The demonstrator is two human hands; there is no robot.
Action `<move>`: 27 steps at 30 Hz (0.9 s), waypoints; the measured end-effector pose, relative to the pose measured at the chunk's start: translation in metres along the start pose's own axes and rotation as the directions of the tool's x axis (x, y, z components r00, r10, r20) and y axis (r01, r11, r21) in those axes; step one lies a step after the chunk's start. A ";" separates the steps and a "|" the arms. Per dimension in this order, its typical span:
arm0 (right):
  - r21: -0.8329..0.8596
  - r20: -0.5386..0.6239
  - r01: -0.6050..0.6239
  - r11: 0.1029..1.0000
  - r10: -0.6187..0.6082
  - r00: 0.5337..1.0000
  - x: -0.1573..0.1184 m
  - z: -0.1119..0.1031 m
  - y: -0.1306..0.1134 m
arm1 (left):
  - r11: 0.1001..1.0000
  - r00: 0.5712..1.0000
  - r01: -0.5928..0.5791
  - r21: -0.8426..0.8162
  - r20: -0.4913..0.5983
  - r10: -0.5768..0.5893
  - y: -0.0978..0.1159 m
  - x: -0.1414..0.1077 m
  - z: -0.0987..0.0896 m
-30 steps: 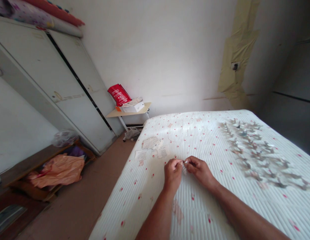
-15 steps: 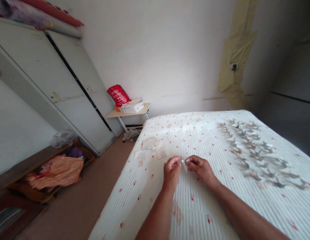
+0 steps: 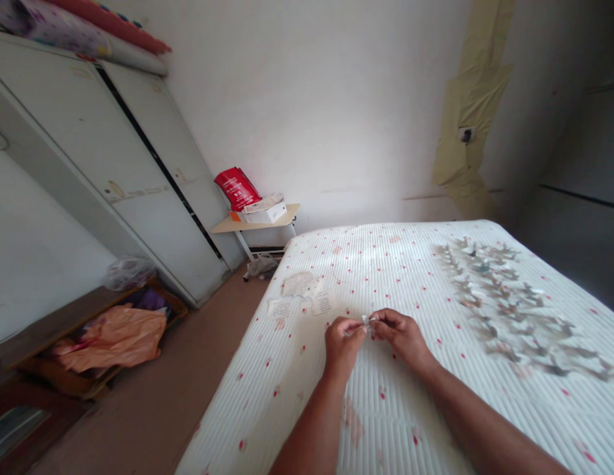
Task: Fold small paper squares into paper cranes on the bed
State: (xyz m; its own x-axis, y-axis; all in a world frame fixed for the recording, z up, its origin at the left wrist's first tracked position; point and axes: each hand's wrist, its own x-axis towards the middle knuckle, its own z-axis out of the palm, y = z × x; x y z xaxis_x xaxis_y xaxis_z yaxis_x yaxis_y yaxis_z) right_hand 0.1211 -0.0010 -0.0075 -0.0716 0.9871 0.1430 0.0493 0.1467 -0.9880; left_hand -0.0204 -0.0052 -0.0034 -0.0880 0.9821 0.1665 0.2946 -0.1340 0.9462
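Over the middle of the bed, my left hand (image 3: pixel 344 343) and my right hand (image 3: pixel 399 335) meet at a small folded piece of printed paper (image 3: pixel 367 323). Fingers and thumb of each hand pinch it from either side, hiding much of its shape. Printed paper pieces (image 3: pixel 303 286) lie flat on the cover, left of and beyond my left hand. To the right of my hands, rows of small folded paper figures (image 3: pixel 505 290), resembling cranes, stand on the cover.
A white quilted cover (image 3: pixel 386 409) with red spots spreads over the bed. Beyond its far left corner stands a small table (image 3: pixel 228 225) with a red bag (image 3: pixel 237 189) and a white box (image 3: pixel 265 212). A grey cabinet (image 3: pixel 103 158) leans into view at left, near an orange plastic bag (image 3: pixel 113 336).
My left fingers have closed in on the folded paper, and both hands now pinch it. It has turned and shows less of itself. The view has shifted slightly.
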 end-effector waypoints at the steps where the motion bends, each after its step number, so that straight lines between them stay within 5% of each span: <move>1: 0.018 0.008 -0.008 1.000 0.008 1.000 0.000 0.000 -0.001 | 1.000 1.000 0.006 0.005 0.002 -0.006 0.000 0.000 0.000; 7: 0.006 0.041 -0.021 1.000 0.021 0.999 -0.002 0.001 -0.006 | 0.988 0.999 0.037 -0.149 0.045 -0.031 0.000 0.000 0.002; 16: 0.006 0.052 -0.027 1.000 0.027 0.998 -0.002 0.003 -0.004 | 0.834 0.967 0.242 -0.496 0.191 -0.167 0.005 -0.002 0.003; 21: -0.007 0.066 -0.048 0.999 0.049 0.997 -0.002 0.001 -0.005 | 0.810 0.957 0.265 -0.523 0.245 -0.155 0.003 -0.001 0.001; 27: -0.029 0.103 -0.047 0.998 0.050 0.993 -0.002 0.000 -0.007 | 0.887 0.962 0.214 -0.408 0.246 -0.119 0.009 -0.001 0.000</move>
State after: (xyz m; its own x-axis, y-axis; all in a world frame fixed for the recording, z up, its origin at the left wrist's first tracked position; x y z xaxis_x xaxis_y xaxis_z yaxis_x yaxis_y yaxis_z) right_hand 0.1214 -0.0039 -0.0012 -0.1713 0.9814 0.0869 0.0816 0.1020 -0.9914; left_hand -0.0173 -0.0077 0.0052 0.1143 0.9932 -0.0205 -0.1460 0.0373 0.9886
